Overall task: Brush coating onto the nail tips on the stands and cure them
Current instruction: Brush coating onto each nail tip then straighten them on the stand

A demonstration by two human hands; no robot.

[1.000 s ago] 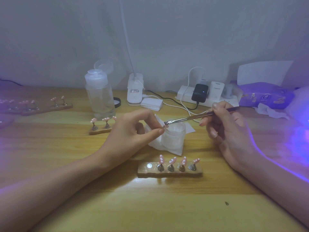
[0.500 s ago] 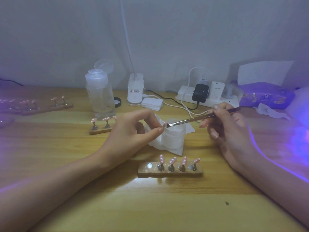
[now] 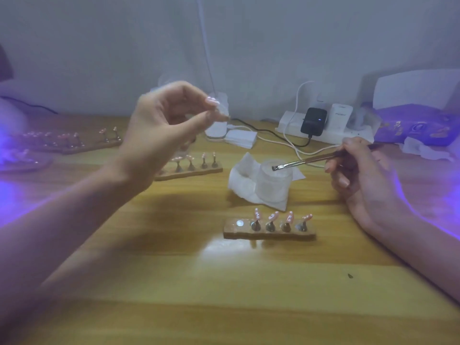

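My left hand (image 3: 159, 135) is raised above the desk. Its thumb and forefinger pinch a small pink nail tip (image 3: 213, 102), which is blurred. My right hand (image 3: 361, 178) grips a thin brush (image 3: 306, 160), whose bristles hover over the rim of a frosted jar (image 3: 273, 185). In front of the jar lies a wooden stand (image 3: 270, 234) with several pink nail tips on pegs and one bare magnet slot (image 3: 239, 223) at its left end. A second stand (image 3: 191, 171) with tips sits partly behind my left hand.
The jar stands on a white tissue (image 3: 240, 180). A long stand with tips (image 3: 74, 145) lies at far left. At the back are a lamp base (image 3: 216, 128), a power strip with a black charger (image 3: 313, 120) and a purple wipes pack (image 3: 418, 125). Purple light glows at both sides.
My left hand has lifted the nail tip up and to the left, away from the brush. The brush stays over the jar. The camera has moved closer.
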